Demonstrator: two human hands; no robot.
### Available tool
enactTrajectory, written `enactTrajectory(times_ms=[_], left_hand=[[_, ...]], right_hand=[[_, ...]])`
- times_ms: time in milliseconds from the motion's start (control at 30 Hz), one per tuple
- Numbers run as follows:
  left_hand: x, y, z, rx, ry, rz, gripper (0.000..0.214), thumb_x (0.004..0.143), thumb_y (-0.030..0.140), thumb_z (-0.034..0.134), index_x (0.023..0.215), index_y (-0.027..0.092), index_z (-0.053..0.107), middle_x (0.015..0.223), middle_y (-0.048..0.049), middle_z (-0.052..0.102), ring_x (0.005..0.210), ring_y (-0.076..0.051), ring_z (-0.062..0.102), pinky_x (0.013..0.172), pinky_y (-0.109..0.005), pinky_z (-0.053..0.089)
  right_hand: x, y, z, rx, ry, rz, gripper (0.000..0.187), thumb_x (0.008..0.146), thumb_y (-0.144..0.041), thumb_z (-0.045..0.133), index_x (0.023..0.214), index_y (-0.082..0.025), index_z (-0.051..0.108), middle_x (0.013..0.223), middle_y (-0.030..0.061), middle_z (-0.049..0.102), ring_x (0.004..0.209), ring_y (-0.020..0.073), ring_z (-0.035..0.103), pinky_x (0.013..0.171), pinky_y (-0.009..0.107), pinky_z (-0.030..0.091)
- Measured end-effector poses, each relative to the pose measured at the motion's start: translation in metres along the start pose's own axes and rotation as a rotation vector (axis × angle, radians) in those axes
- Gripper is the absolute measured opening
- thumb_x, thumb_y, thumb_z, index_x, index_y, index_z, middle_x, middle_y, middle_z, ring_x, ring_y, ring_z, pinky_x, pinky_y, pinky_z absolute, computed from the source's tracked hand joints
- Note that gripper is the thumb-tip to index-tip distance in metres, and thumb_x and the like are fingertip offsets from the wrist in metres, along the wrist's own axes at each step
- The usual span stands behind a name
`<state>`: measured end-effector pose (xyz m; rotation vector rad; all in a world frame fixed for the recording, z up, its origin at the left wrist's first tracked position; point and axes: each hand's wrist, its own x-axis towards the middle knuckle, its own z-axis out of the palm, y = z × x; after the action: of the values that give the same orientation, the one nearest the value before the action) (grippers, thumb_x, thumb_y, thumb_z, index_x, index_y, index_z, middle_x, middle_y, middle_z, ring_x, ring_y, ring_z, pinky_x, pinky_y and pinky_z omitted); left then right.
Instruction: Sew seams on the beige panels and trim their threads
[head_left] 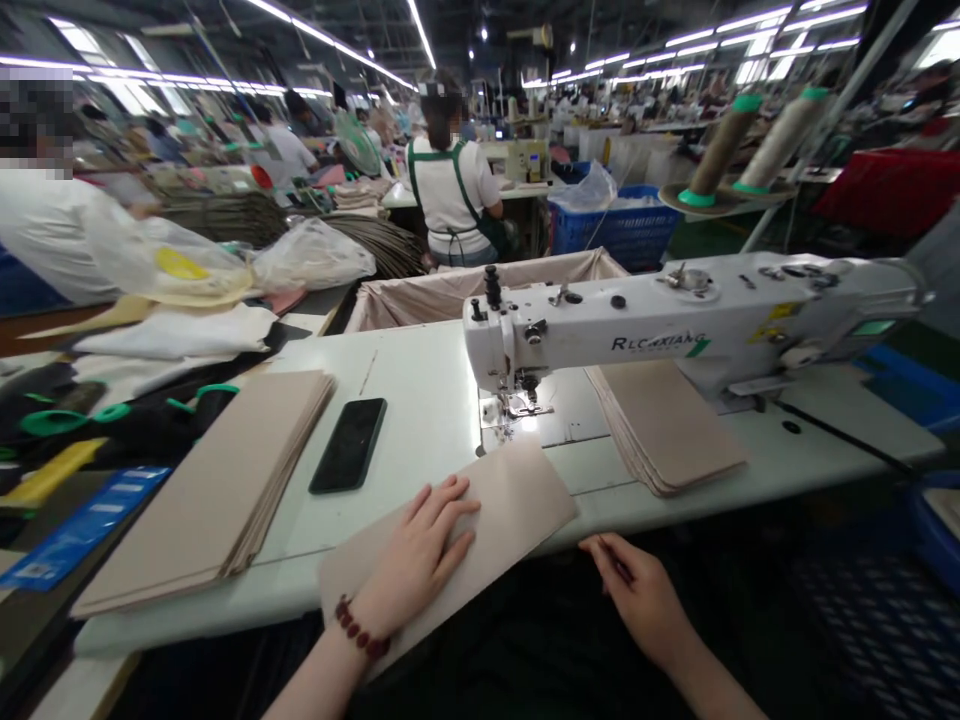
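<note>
My left hand (pixel 424 555) lies flat on a beige fabric panel (pixel 521 500), fingers stretched out and slightly apart. The panel rests at a slant on the table's front edge, its near end hanging over. Its far corner reaches toward the needle area of a white sewing machine (pixel 570 330). Just off the panel's right corner is my right hand (pixel 634 590), thumb and fingertips pinched together. What is between those fingertips, if anything, is too small to make out. A stack of beige panels (pixel 210 470) lies at the left, and another stack (pixel 671 430) sits under the machine arm.
A black phone (pixel 349 445) lies on the pale tabletop (pixel 420 375) beside the left stack. Behind the machine is a cloth-lined bin (pixel 420 300). Thread cones (pixel 724 150) stand at the upper right. Co-workers sit ahead and at the left; a blue crate (pixel 615 225) stands farther back.
</note>
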<state>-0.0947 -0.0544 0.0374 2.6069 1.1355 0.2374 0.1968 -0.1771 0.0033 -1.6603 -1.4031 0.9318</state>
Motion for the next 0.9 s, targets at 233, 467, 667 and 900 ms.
enactTrajectory(times_ms=[233,467,667,900], left_hand=[[0.050,0.029,-0.005,-0.131,0.035,0.084,0.019,0.095,0.035,0.050,0.108,0.023,0.059,0.120,-0.0055,0.057,0.117,-0.023,0.050,0.106,-0.046,0.037],[0.060,0.102,0.047,-0.206,0.080,0.100,0.016,0.092,0.021,0.055,0.108,0.024,0.059,0.102,-0.0044,0.056,0.096,-0.022,0.053,0.086,-0.037,0.049],[0.057,0.109,0.057,-0.237,0.127,0.015,0.014,0.095,0.018,0.045,0.088,0.020,0.057,0.091,-0.0053,0.054,0.088,-0.023,0.051,0.080,-0.039,0.047],[0.055,0.114,0.057,-0.335,0.121,-0.025,0.014,0.096,0.022,0.045,0.089,0.021,0.056,0.091,-0.0055,0.056,0.088,-0.023,0.052,0.080,-0.039,0.045]], right_hand=[[-0.005,0.004,-0.006,-0.079,0.117,0.083,0.028,0.094,-0.046,0.046,0.087,-0.022,0.057,0.075,0.0003,0.063,0.069,0.0164,0.062,0.066,0.024,0.046],[-0.009,0.009,0.003,-0.347,0.084,0.023,0.018,0.096,-0.038,0.042,0.099,-0.024,0.054,0.080,0.0000,0.065,0.072,0.0181,0.064,0.061,0.026,0.042],[-0.005,0.005,0.005,-0.400,0.059,-0.026,0.016,0.096,-0.034,0.043,0.100,-0.024,0.054,0.082,0.0007,0.066,0.076,0.0198,0.065,0.063,0.027,0.041],[0.000,0.000,0.009,-0.451,0.070,-0.049,0.020,0.097,-0.033,0.038,0.093,-0.023,0.055,0.079,0.0015,0.067,0.071,0.0199,0.067,0.059,0.026,0.041]])
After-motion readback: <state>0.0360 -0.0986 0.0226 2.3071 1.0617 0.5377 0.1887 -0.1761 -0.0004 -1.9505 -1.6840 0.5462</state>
